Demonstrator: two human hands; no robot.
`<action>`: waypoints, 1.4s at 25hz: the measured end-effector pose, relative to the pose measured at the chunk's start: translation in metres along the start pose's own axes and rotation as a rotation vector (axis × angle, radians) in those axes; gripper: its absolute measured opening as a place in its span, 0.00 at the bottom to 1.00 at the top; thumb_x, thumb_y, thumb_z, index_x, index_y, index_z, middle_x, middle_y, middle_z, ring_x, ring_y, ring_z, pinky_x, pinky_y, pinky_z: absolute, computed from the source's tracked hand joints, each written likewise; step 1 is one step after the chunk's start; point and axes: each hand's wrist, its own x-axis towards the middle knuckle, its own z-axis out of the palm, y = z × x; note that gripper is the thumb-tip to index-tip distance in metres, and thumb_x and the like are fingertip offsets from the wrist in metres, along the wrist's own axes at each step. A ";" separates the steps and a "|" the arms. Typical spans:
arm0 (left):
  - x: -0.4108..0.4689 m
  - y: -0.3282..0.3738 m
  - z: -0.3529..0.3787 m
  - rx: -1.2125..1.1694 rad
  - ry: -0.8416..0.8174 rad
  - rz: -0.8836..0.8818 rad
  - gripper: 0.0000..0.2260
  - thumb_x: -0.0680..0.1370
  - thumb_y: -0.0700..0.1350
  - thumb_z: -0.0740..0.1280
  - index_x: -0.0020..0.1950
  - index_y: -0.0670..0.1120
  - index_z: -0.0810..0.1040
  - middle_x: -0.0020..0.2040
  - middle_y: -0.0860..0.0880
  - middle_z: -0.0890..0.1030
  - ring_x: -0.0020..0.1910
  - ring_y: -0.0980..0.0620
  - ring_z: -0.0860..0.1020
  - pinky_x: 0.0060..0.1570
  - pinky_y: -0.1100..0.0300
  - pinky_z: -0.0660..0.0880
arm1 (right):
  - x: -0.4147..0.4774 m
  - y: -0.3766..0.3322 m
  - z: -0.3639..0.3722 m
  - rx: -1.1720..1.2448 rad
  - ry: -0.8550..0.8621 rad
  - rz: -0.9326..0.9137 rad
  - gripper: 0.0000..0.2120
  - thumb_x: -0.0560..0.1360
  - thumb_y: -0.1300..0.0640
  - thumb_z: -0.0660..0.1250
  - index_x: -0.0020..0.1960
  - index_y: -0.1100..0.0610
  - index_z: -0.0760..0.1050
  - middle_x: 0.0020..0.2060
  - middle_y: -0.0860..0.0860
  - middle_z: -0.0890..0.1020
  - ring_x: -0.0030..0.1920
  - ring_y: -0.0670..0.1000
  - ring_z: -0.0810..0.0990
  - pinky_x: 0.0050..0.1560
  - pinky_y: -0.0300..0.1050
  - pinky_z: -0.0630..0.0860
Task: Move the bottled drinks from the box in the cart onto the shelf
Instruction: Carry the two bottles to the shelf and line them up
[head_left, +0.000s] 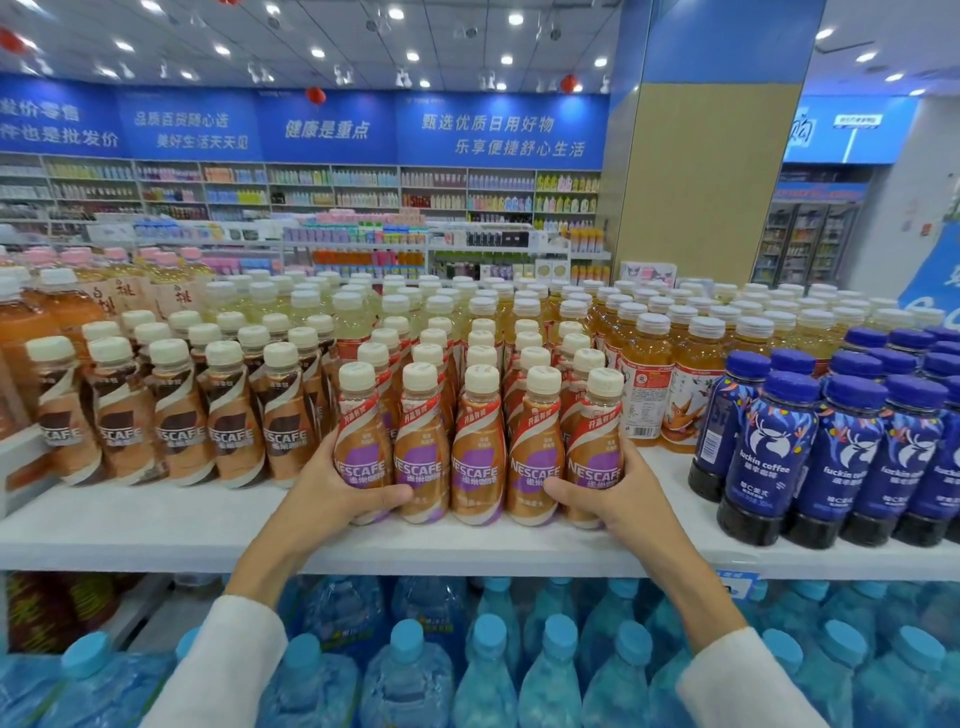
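Bottles (478, 447) of purple-labelled Nescafé stand in a front row of five at the edge of the white shelf (156, 525), with more rows of the same drink lined up behind them. The left hand (340, 488) is wrapped around the leftmost bottle, thumb across its lower label, and the right hand (605, 491) cups the rightmost one the same way, so the row sits pressed between the two palms. All five bases look flat on the shelf, upright and touching side by side. Brown-labelled coffee (171, 431) stands just to the left; dark blue bottles (810, 457) stand to the right with a gap between. Water jugs (405, 670) fill the tier below. The box and cart are out of view.

This looks like the placing step: the row is down and is being squared up or pushed back against the rows behind. The next move likely calls for an even push from both sides so no bottle tips, then letting go and turning back to the cart for more.
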 end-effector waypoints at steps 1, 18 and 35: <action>0.001 0.000 0.001 0.002 -0.021 0.012 0.39 0.59 0.45 0.85 0.67 0.53 0.74 0.57 0.54 0.85 0.54 0.57 0.83 0.58 0.54 0.79 | 0.001 0.000 0.001 -0.010 0.001 -0.008 0.45 0.61 0.60 0.84 0.73 0.49 0.67 0.59 0.45 0.82 0.51 0.38 0.83 0.42 0.31 0.79; 0.002 0.000 0.005 0.044 -0.027 0.087 0.34 0.63 0.45 0.83 0.65 0.57 0.74 0.55 0.61 0.84 0.53 0.63 0.82 0.52 0.65 0.78 | 0.001 -0.004 0.005 -0.101 0.015 0.007 0.44 0.61 0.56 0.84 0.72 0.49 0.67 0.57 0.40 0.80 0.49 0.32 0.81 0.40 0.26 0.76; -0.033 -0.018 0.014 -0.007 0.320 0.099 0.34 0.67 0.40 0.81 0.71 0.48 0.75 0.56 0.55 0.80 0.50 0.68 0.78 0.53 0.66 0.76 | -0.037 0.009 -0.003 -0.234 0.264 0.053 0.28 0.69 0.54 0.80 0.67 0.49 0.75 0.55 0.41 0.82 0.52 0.37 0.80 0.47 0.32 0.76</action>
